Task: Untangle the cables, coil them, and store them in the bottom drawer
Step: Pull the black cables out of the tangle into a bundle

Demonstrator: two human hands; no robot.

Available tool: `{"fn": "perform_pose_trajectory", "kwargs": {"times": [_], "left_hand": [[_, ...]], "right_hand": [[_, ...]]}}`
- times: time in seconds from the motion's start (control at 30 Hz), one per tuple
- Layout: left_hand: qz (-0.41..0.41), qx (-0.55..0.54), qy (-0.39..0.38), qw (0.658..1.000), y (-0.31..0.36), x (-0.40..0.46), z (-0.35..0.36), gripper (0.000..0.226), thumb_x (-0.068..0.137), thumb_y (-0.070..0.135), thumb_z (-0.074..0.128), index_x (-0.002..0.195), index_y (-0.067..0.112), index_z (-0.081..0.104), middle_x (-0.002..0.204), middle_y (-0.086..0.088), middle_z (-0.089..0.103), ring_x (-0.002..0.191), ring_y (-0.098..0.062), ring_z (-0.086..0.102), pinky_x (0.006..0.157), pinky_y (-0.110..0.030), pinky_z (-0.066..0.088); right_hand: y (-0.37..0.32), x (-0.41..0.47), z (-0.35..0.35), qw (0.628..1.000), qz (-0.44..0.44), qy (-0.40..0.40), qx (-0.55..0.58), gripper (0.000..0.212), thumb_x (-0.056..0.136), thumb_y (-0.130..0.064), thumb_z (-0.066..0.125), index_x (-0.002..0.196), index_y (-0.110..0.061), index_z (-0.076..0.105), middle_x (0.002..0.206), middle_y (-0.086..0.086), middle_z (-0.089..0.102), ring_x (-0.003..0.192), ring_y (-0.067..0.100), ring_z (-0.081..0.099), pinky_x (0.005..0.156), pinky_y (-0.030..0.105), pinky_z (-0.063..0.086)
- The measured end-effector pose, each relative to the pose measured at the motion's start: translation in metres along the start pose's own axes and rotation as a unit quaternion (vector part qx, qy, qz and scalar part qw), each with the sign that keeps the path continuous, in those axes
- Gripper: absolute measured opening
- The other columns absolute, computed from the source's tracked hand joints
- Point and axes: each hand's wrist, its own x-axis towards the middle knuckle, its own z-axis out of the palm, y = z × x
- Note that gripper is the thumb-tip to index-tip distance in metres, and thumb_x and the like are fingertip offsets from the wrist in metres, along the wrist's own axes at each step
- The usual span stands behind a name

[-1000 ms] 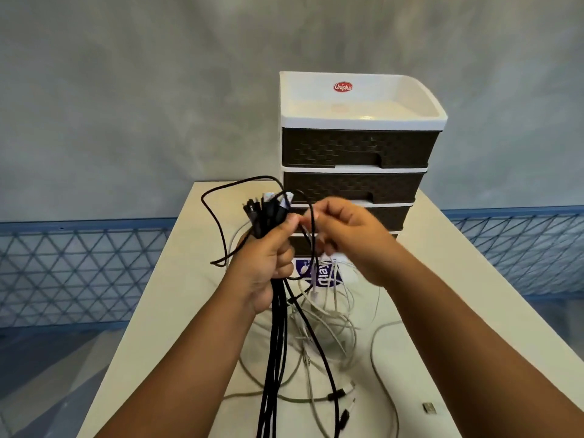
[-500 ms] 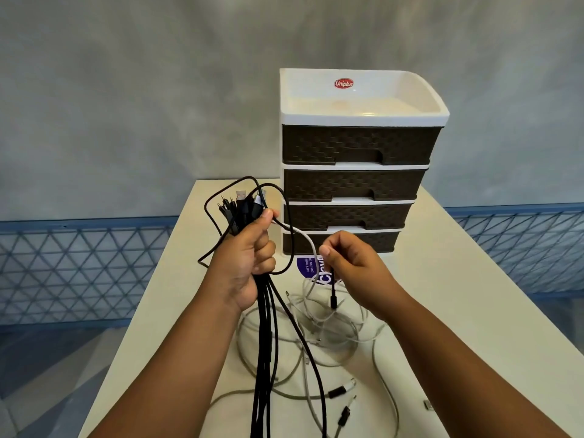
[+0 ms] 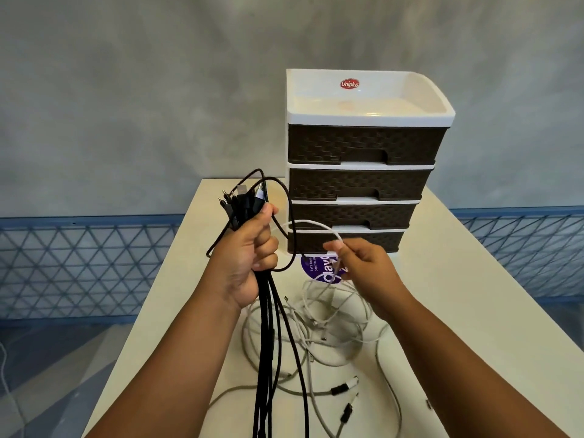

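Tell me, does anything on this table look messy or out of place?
Yes: pale cables lie in a loose tangle on the table before the closed drawer unit. The left hand grips the black cables; the right hand pinches a white cable.

A mottled grey wall rises behind the cream table and blue lattice railing.

Red "Uniplus" sticker on drawer unit top tray — purple label illegible.
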Motion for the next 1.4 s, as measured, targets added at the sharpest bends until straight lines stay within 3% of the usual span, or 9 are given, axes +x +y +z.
{"fn": "perform_pose_trajectory", "kwargs": {"times": [0.17, 0.3, 0.47, 0.6, 0.77, 0.9, 1.1, 1.27, 1.4], "left_hand": [[-0.008, 0.01, -0.011, 1.0, 0.01, -0.006, 0.002, 0.012, 0.094, 0.024, 0.055, 0.086, 0.017, 0.061, 0.048, 0.011, 0.025, 0.038, 0.0, 0.02, 0.036, -0.013, 0.013], [-0.019, 0.038, -0.041, 0.998, 0.013, -0.014, 0.009, 0.011, 0.084, 0.028, 0.061, 0.086, 0.017, 0.061, 0.047, 0.011, 0.024, 0.037, 0.0, 0.02, 0.034, -0.013, 0.014], [-0.048, 0.068, -0.082, 0.993, 0.011, -0.027, 0.023, 0.011, 0.082, 0.027, 0.06, 0.084, 0.017, 0.062, 0.046, 0.011, 0.022, 0.036, 0.0, 0.018, 0.034, -0.013, 0.011], [-0.128, 0.118, -0.155, 0.973, 0.005, -0.05, 0.034, 0.013, 0.084, 0.025, 0.058, 0.078, 0.018, 0.067, 0.045, 0.012, 0.021, 0.035, 0.001, 0.017, 0.036, -0.014, 0.007], [-0.184, 0.166, -0.189, 0.95, -0.014, -0.084, 0.043, 0.009, 0.084, 0.025, 0.062, 0.082, 0.016, 0.066, 0.048, 0.011, 0.021, 0.038, 0.0, 0.016, 0.036, -0.015, 0.008], [-0.182, 0.226, -0.138, 0.947, -0.027, -0.112, 0.046, 0.025, 0.082, 0.027, 0.063, 0.101, 0.015, 0.071, 0.052, 0.009, 0.018, 0.043, -0.003, 0.012, 0.039, -0.018, 0.005], [-0.12, 0.232, -0.019, 0.965, -0.033, -0.154, 0.043, 0.025, 0.097, 0.017, 0.052, 0.117, 0.017, 0.067, 0.053, 0.009, 0.018, 0.042, -0.003, 0.014, 0.037, -0.015, 0.009], [-0.039, 0.196, 0.057, 0.978, -0.03, -0.193, 0.042, 0.014, 0.095, 0.018, 0.053, 0.095, 0.012, 0.065, 0.049, 0.01, 0.02, 0.039, -0.002, 0.016, 0.035, -0.013, 0.01], [-0.001, 0.233, 0.094, 0.968, -0.023, -0.21, 0.052, 0.02, 0.095, 0.027, 0.057, 0.079, 0.015, 0.054, 0.048, 0.009, 0.021, 0.039, -0.004, 0.015, 0.037, -0.014, 0.009]], "right_hand": [[0.036, 0.009, -0.022, 0.955, 0.2, -0.012, -0.218, 0.028, 0.097, -0.028, 0.055, 0.112, -0.008, 0.069, 0.116, 0.014, 0.067, 0.097, 0.026, 0.06, 0.084, 0.036, 0.048], [0.019, -0.005, -0.026, 0.957, 0.073, 0.043, -0.277, 0.046, 0.094, -0.026, 0.06, 0.138, -0.015, 0.05, 0.136, 0.011, 0.051, 0.114, 0.028, 0.057, 0.092, 0.032, 0.046], [-0.043, -0.027, -0.024, 0.999, -0.05, -0.019, 0.01, 0.032, 0.093, -0.045, 0.054, 0.118, -0.028, 0.065, 0.111, -0.006, 0.066, 0.097, 0.011, 0.061, 0.073, 0.022, 0.045], [-0.083, -0.043, -0.031, 0.961, 0.018, -0.172, 0.215, 0.071, 0.082, -0.068, 0.036, 0.121, -0.016, 0.064, 0.101, 0.002, 0.069, 0.085, 0.017, 0.063, 0.077, 0.034, 0.046], [-0.097, -0.072, -0.044, 0.944, 0.044, -0.189, 0.267, 0.044, 0.096, -0.043, 0.049, 0.111, -0.006, 0.066, 0.09, 0.005, 0.065, 0.07, 0.015, 0.059, 0.056, 0.025, 0.05], [-0.082, -0.093, -0.058, 0.977, -0.027, -0.07, 0.197, 0.022, 0.1, -0.015, 0.049, 0.093, -0.01, 0.069, 0.073, 0.002, 0.063, 0.073, 0.018, 0.059, 0.068, 0.028, 0.05], [-0.058, -0.135, -0.085, 0.969, -0.01, -0.04, 0.245, 0.025, 0.104, -0.016, 0.039, 0.099, -0.009, 0.063, 0.056, -0.003, 0.037, 0.054, 0.012, 0.033, 0.048, 0.024, 0.035], [-0.046, -0.176, -0.096, 0.964, 0.025, -0.079, 0.252, 0.029, 0.103, -0.03, 0.044, 0.093, -0.009, 0.061, 0.058, -0.001, 0.028, 0.058, 0.017, 0.014, 0.053, 0.032, 0.013], [-0.031, -0.208, -0.096, 0.97, 0.016, -0.145, 0.195, 0.035, 0.102, -0.033, 0.044, 0.074, -0.013, 0.052, 0.059, 0.001, 0.028, 0.055, 0.016, 0.019, 0.051, 0.03, 0.019]]}}
